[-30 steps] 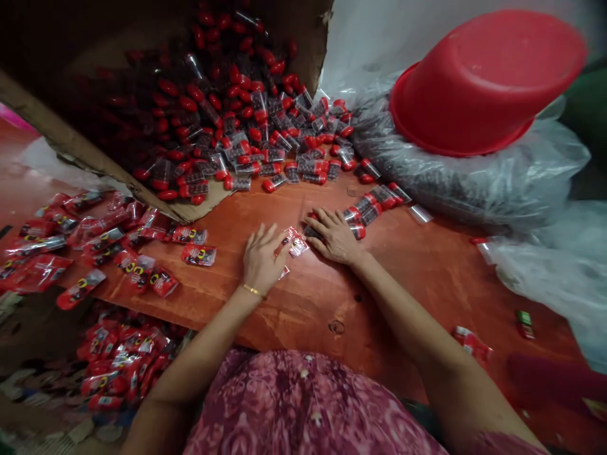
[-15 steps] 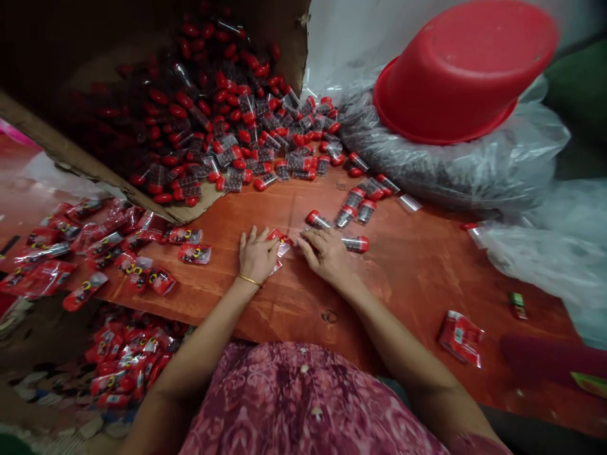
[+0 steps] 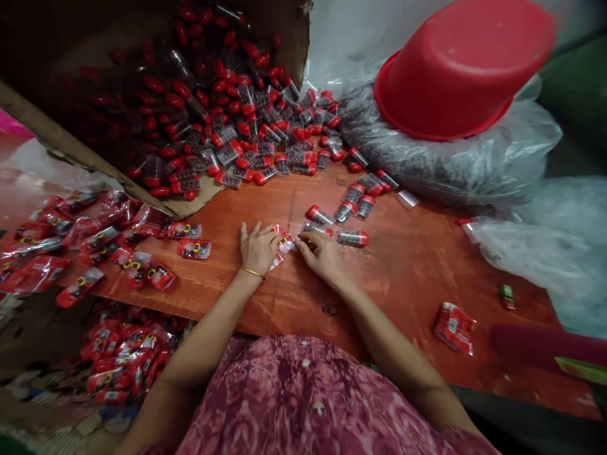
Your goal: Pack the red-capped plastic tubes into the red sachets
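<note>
Between my hands a small red printed plastic wrapper (image 3: 286,241) lies on the table, partly covered by fingers. My left hand (image 3: 258,249), with a gold bangle at the wrist, presses it from the left with thumb and forefinger, the other fingers reaching forward. My right hand (image 3: 325,254) is curled, thumb and fingertips pinched together at the wrapper's right edge. Just beyond the right hand lie clear capsules with red caps and dark beads: one capsule (image 3: 353,237) on its side, another capsule (image 3: 320,215) further away.
A tipped cardboard box (image 3: 165,205) spills many red-capped capsules at the back left. Wrapped red packs (image 3: 137,268) lie in front of it. An upturned red tub (image 3: 455,82) sits on a plastic bag (image 3: 474,167). One red packet (image 3: 455,328) lies at the right.
My right hand has drawn back slightly, fingers curling in, and the capsules behind it show more. More of the wrapper shows beside my left hand. The view has shifted a little.
</note>
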`<state>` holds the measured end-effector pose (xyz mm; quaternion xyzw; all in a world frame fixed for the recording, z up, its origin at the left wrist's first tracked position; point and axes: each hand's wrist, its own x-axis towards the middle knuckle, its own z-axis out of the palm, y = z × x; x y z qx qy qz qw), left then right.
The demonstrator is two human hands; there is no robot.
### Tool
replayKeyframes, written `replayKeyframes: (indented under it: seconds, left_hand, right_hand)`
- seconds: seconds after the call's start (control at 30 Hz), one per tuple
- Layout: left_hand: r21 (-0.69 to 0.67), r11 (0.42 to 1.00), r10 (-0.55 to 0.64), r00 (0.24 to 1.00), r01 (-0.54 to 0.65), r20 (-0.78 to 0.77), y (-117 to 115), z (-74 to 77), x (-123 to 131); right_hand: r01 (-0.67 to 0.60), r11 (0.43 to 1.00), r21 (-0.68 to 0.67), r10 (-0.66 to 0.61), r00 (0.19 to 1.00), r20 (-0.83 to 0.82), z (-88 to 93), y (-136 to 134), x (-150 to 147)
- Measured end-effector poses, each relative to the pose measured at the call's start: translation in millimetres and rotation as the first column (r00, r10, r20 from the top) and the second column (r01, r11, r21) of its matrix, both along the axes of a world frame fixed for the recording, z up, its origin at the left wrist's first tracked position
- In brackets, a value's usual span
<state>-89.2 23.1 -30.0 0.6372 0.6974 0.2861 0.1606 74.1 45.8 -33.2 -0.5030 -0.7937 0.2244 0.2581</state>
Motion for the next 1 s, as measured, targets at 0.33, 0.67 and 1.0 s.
replayKeyframes:
  seconds: [0.33, 0.67, 1.0]
  left_hand:
    - [-0.047, 0.999, -0.001, 1.0, 0.0, -0.029, 2, -1.6, 0]
    - [0.105, 0.99, 0.074, 0.975, -0.098, 0.211, -12, 27.0, 7]
    - [-0.492, 0.862, 0.457, 0.233, 0.123, 0.858, -44, 41.0, 20]
  right_hand:
    - [0.019, 0.998, -0.063, -0.024, 0.997, -0.077, -6.5, -4, 3]
    - [-0.118, 0.925, -0.362, -0.163, 0.737, -0.656, 13.1, -1, -27]
    - [0.083, 0.986, -0.147, -0.155, 0.796, -0.585, 15.1, -30, -29]
